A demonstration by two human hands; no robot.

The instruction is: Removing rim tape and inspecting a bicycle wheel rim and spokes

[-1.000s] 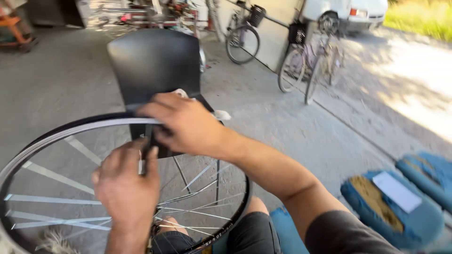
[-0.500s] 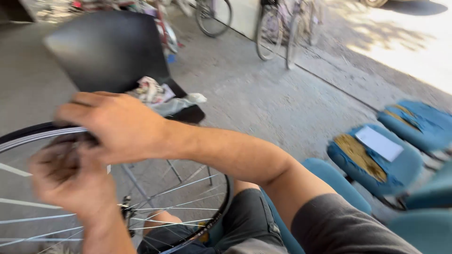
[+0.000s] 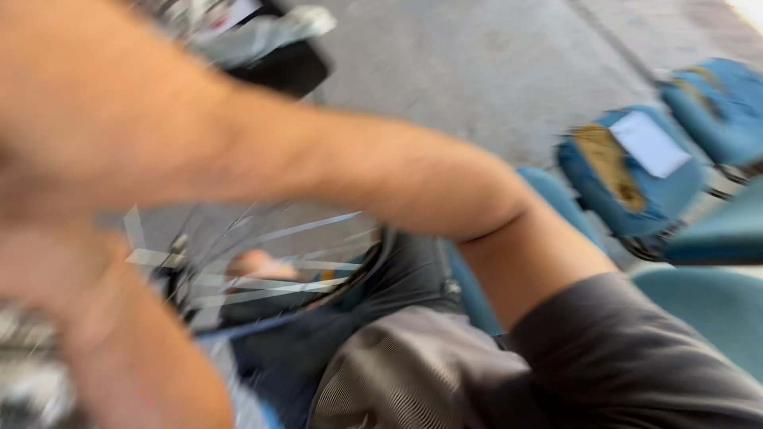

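Note:
The picture is heavily blurred by motion. My right arm crosses the view from lower right to upper left, where my right hand (image 3: 56, 103) is a blurred mass near the frame's edge. My left hand (image 3: 48, 270) is smeared at the left edge, its forearm running down to the bottom. Between the arms lies a bicycle wheel (image 3: 270, 266) with thin silver spokes and a dark rim, resting over my lap. Whether either hand grips anything cannot be made out.
Worn blue seats (image 3: 628, 175) stand at the right, one with a white sheet (image 3: 648, 143) on it. A teal seat (image 3: 707, 302) is beside me. A black object with a pale cloth (image 3: 278, 48) sits at the top on the concrete floor (image 3: 477, 71).
The view has swung down and to the right. Both hands, which were together at the wheel's rim, have slid to the left edge and blurred. The bicycles at the back are out of sight.

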